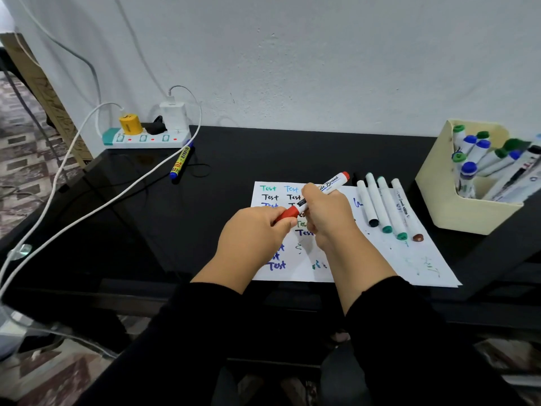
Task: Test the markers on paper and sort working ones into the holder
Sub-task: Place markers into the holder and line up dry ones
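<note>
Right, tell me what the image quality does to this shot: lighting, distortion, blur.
Head view: soft, even light; only a faint shadow under the hands on the paper. Wide-angle distortion bows the table and tilts the holder at the frame edge. The glossy black top mirrors the white cable. The red marker, held by left hand and right hand, is sharp.

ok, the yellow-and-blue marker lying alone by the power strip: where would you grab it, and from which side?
Grip the yellow-and-blue marker mid-barrel, on the yellow labelled section, coming from above. It lies flat on the black table with both long sides exposed, so a pinch across the barrel probably works. Its far end touches the white power strip, and a white cable passes close on its left.
</note>
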